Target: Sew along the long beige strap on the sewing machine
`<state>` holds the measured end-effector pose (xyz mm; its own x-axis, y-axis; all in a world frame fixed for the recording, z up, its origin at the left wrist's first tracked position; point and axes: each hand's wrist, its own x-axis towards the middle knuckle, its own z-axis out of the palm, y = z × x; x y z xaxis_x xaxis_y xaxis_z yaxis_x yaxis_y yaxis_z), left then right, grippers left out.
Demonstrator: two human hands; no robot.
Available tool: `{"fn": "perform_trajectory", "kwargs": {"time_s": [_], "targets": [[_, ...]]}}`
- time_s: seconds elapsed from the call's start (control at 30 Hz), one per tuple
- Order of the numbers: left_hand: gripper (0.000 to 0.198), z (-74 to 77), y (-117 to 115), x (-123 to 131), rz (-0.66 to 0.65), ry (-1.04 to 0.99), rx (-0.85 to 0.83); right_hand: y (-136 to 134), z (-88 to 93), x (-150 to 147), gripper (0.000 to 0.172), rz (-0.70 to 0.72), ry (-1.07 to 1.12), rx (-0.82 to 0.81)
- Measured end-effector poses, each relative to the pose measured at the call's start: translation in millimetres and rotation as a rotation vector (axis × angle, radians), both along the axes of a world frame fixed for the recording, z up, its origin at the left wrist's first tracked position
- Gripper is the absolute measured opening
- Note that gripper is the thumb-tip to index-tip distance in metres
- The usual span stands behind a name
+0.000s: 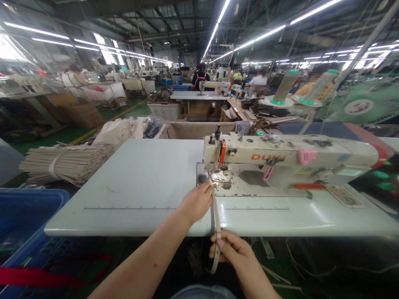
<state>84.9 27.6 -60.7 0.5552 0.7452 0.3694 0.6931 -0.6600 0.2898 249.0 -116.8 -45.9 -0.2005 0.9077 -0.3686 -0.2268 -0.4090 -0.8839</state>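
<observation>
A narrow beige fabric strap (pixel 217 214) runs from the needle area of the sewing machine (pixel 289 153) down over the table's front edge. My left hand (pixel 199 201) rests on the table just in front of the presser foot, its fingers together at the strap's far part; the fingertips are partly hidden. Below the table edge, my right hand (pixel 232 249) pinches the strap between thumb and fingers. The strap's lower end curls beneath that hand. Small dark marks show on the strap near the right thumb.
A bundle of beige strips (pixel 67 164) lies left of the white table (pixel 124 182), above a blue plastic crate (pixel 31 207). Thread cones (pixel 284 89) and a green fan (pixel 361 106) stand at the right. Beyond are a fabric-lined bin (pixel 199 130) and other workers.
</observation>
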Motion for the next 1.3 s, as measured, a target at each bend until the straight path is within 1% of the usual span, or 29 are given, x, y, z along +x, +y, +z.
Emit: {"fn": "perform_trajectory", "kwargs": {"time_s": [0.2,0.47,0.67,0.93,1.1,1.3], "targets": [[0.016,1.0,0.0,-0.2,0.006,-0.011,-0.009,-3.3,3.0,0.8,0.043,0.027,-0.041,0.022],[0.019,2.0,-0.7,-0.7,-0.006,-0.027,-0.031,-4.6,6.5,2.4,0.047,0.037,-0.056,0.025],[0.016,1.5,-0.4,-1.4,-0.011,-0.026,-0.030,-5.5,7.4,2.8,0.047,0.039,-0.060,0.026],[0.019,3.2,-1.1,-1.2,-0.011,-0.026,-0.024,-4.7,6.5,5.3,0.044,0.044,-0.052,0.028],[0.019,1.0,0.2,0.0,-0.005,-0.030,-0.025,-4.6,5.5,5.3,0.043,0.045,-0.059,0.014],[0.028,-1.4,1.9,1.8,0.008,-0.030,-0.002,-5.4,1.9,4.9,0.044,0.049,-0.056,0.033]]}}
